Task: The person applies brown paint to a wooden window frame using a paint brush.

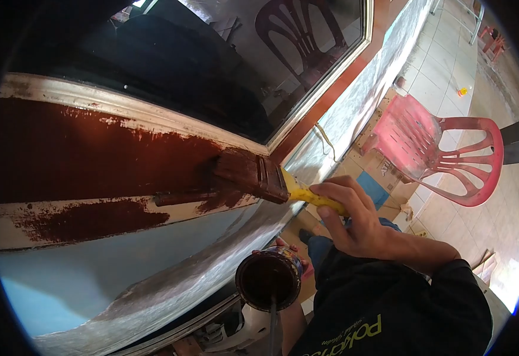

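We press a brush (250, 175) loaded with brown paint against the window frame (93, 148).
Our right hand (354, 216) has its fingers closed round the brush's yellow handle, with the bristles flat on the frame's half-painted band just below the dark glass (212, 65). Lower down, our left hand (289, 248) shows only fingertips, curled round the far side of an open paint can (269, 279). A pink chair (443, 154) stands on the tiled floor (443, 65) nearby.

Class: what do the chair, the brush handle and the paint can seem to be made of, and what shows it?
Chair: moulded pink plastic, matt; one-piece slotted back. Brush handle: glossy yellow, probably plastic. Paint can: likely metal; thin round rim, printed wall.
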Demonstrator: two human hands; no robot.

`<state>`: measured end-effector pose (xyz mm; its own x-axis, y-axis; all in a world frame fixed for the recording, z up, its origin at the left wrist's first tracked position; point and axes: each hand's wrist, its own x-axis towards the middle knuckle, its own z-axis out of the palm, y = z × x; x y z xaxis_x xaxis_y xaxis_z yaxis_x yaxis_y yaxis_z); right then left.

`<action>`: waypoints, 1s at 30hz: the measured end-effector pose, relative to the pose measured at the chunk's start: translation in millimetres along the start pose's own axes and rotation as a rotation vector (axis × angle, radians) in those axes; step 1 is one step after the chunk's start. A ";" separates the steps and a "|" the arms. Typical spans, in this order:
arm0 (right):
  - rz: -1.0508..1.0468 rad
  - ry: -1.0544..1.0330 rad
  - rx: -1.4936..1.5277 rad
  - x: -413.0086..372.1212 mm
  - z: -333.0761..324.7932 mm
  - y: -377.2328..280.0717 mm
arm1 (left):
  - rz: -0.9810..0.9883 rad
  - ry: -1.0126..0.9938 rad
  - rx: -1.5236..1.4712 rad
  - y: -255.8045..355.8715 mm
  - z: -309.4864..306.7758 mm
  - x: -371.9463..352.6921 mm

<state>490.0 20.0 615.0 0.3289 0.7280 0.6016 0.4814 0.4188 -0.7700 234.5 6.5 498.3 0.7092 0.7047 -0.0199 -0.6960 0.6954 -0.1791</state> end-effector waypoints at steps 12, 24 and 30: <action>0.165 -0.062 0.042 -8.7 -9.6 -1.9 | -0.116 -0.003 -0.038 9.2 -6.9 -2.7; 0.666 -0.207 0.481 -14.4 -88.8 -39.4 | 0.002 0.070 -0.058 6.0 -17.6 12.2; 0.598 -0.111 0.490 -13.1 -94.3 -51.7 | 0.385 -0.053 0.289 -19.4 8.8 21.9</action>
<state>537.4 -62.4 666.9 0.3241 0.9447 0.0497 -0.1740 0.1111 -0.9785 262.5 9.8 510.0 0.3927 0.9195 0.0205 -0.9147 0.3881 0.1124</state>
